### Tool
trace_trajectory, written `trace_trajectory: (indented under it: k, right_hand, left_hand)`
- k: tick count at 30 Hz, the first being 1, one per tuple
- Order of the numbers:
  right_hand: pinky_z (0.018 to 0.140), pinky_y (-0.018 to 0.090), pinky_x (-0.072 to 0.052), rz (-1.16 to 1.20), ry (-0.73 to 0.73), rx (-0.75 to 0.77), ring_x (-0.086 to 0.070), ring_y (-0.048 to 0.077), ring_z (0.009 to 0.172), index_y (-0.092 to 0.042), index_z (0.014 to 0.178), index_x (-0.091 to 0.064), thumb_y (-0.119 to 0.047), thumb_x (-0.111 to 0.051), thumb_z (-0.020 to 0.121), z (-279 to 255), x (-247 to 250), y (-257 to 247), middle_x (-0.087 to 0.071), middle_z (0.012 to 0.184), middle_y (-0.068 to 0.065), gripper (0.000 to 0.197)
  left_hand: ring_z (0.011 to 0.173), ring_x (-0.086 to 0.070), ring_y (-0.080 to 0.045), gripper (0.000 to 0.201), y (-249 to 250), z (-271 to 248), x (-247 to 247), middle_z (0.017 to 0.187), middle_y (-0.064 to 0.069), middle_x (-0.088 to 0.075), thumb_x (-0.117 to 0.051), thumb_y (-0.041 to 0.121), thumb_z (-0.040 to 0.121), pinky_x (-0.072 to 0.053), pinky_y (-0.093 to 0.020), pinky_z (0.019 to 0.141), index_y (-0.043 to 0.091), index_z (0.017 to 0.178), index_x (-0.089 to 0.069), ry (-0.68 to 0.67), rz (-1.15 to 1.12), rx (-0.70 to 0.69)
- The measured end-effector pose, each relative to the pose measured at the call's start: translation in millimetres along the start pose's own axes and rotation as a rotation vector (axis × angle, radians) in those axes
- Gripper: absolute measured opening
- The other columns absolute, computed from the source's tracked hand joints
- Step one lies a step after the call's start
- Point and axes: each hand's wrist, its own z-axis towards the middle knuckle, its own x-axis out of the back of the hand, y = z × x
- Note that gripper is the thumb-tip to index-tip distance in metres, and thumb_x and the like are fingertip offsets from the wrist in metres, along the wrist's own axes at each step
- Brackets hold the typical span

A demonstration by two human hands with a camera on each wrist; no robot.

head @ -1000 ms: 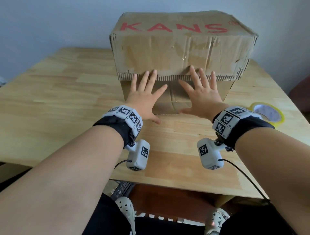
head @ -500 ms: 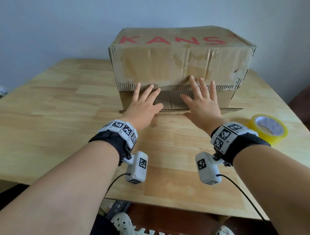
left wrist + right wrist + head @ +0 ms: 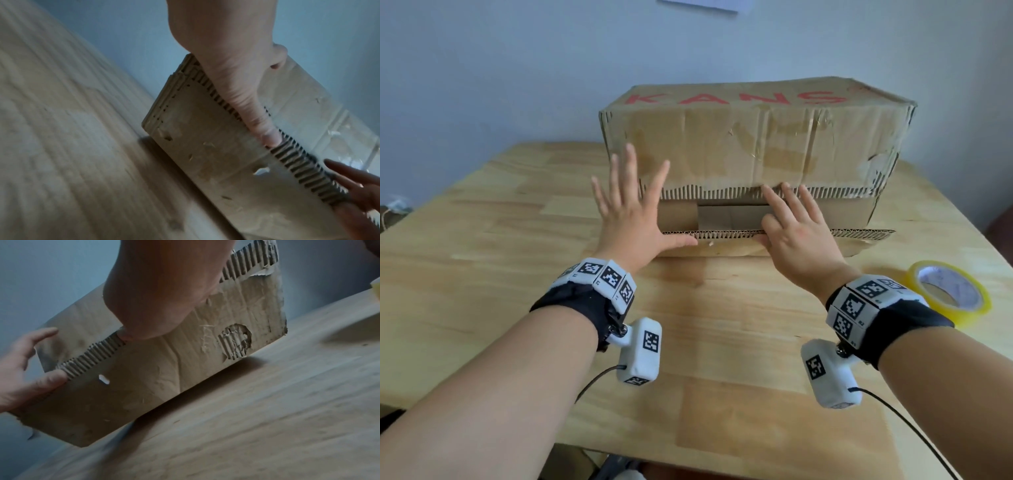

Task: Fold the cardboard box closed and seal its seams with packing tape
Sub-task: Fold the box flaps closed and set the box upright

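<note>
A worn cardboard box [image 3: 750,144] with red letters lies on its side, its open end facing me. Its upper flap [image 3: 739,161] hangs down over the opening. The lower flap [image 3: 726,236] is tilted up off the table, with its corrugated edge showing. My left hand [image 3: 633,219] is open with fingers spread at the box's left front corner, and its thumb [image 3: 257,116] touches the lower flap's edge [image 3: 205,146]. My right hand [image 3: 798,226] lays straight fingers against the upper flap's rim, and its thumb [image 3: 154,305] presses on the lower flap [image 3: 154,378]. Between the flaps a strip of inner flap shows.
A yellow roll of packing tape [image 3: 950,294] lies flat on the wooden table [image 3: 482,257], to the right of my right wrist. The table's near edge runs just below my forearms. A pale wall stands close behind the box.
The lower flap has come up off the table. My left hand has slid left and spread its fingers, leaving only the thumb on the flap edge. My right hand stays at the middle.
</note>
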Motion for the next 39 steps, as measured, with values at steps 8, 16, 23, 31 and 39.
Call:
trace_trajectory:
  k: [8, 16, 23, 31, 39]
  right_hand:
    - [0.107, 0.068, -0.002, -0.136, 0.058, -0.259, -0.014, 0.046, 0.141, -0.025, 0.149, -0.017, -0.055, -0.079, 0.06, 11, 15, 18, -0.01, 0.156, 0.024, 0.113]
    - [0.112, 0.06, -0.001, 0.316, 0.111, -0.947, 0.007, 0.04, 0.144, -0.032, 0.15, 0.012, -0.058, -0.078, 0.06, -22, 17, 62, 0.016, 0.155, 0.023, 0.13]
    - [0.113, 0.043, -0.032, 1.069, 0.294, -1.086, -0.039, 0.021, 0.133, -0.015, 0.148, -0.015, -0.039, -0.067, 0.085, -15, -12, 69, -0.038, 0.146, 0.006, 0.085]
    - [0.101, 0.038, -0.043, 1.011, 0.205, -1.16, -0.051, 0.02, 0.116, -0.015, 0.136, -0.033, -0.036, -0.06, 0.091, -12, -22, 81, -0.052, 0.125, 0.001, 0.057]
    - [0.104, 0.056, -0.036, 0.861, 0.138, -1.213, -0.046, 0.036, 0.122, -0.015, 0.137, -0.027, -0.069, -0.042, 0.076, -12, -13, 74, -0.047, 0.134, 0.008, 0.083]
  left_hand:
    - [0.143, 0.003, -0.044, 0.127, -11, 6, -8, 0.15, -0.022, 0.03, -0.076, 0.061, 0.06, -0.021, -0.058, 0.113, 0.037, 0.148, 0.013, -0.045, -0.088, 0.087]
    - [0.144, -0.017, -0.035, 0.106, -13, -4, -22, 0.155, -0.017, 0.017, -0.076, 0.04, 0.071, -0.04, -0.041, 0.106, 0.029, 0.151, -0.008, 0.14, -0.441, 0.196]
    - [0.143, -0.018, -0.029, 0.119, -5, 3, -34, 0.156, -0.018, -0.004, -0.08, 0.036, 0.067, -0.031, -0.04, 0.109, 0.01, 0.151, -0.001, 0.225, -0.584, 0.444]
    - [0.13, -0.042, -0.026, 0.096, -27, 16, -41, 0.145, -0.011, -0.039, -0.072, 0.039, 0.079, -0.033, -0.031, 0.105, 0.006, 0.145, -0.011, -0.016, -0.788, 0.533]
    - [0.117, -0.043, -0.037, 0.079, -14, 21, -37, 0.127, -0.019, -0.042, -0.069, 0.053, 0.075, -0.039, -0.048, 0.097, 0.0, 0.125, -0.036, 0.031, -0.69, 0.637]
